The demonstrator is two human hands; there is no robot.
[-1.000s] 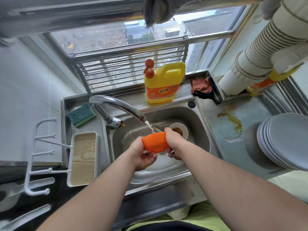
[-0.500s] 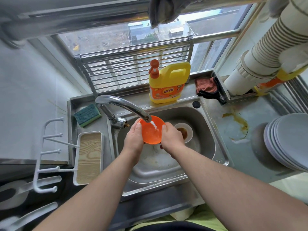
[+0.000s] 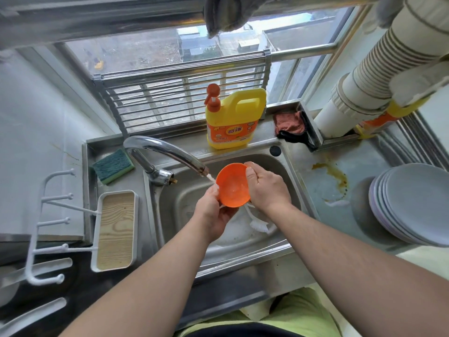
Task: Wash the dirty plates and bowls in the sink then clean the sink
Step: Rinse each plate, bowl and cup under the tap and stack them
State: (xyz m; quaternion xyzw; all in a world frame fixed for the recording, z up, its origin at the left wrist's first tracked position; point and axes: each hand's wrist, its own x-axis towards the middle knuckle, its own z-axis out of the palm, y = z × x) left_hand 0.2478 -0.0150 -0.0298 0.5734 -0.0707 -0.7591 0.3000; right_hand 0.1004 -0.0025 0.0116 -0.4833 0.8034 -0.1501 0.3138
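An orange bowl (image 3: 232, 184) is held over the steel sink (image 3: 179, 205), its inside facing me, under the thin stream from the chrome tap (image 3: 167, 152). My left hand (image 3: 213, 212) grips the bowl's lower left rim from below. My right hand (image 3: 266, 186) grips its right rim, thumb at the top edge. Below the bowl, a white dish brush (image 3: 258, 224) lies in the soapy basin. A small white bowl that stood in the sink is hidden behind my right hand.
A stack of grey plates (image 3: 418, 203) sits on the steel counter at right, beside a brown spill (image 3: 332, 173). Yellow detergent bottle (image 3: 233, 120) and a pink cloth (image 3: 290, 125) stand behind the sink. Green sponge (image 3: 113, 165) and a wood-lined tray (image 3: 115, 227) lie at left.
The bowl was turned from bottom-up to inside facing me, then shifted right under the stream. My right hand now covers the small white bowl in the sink.
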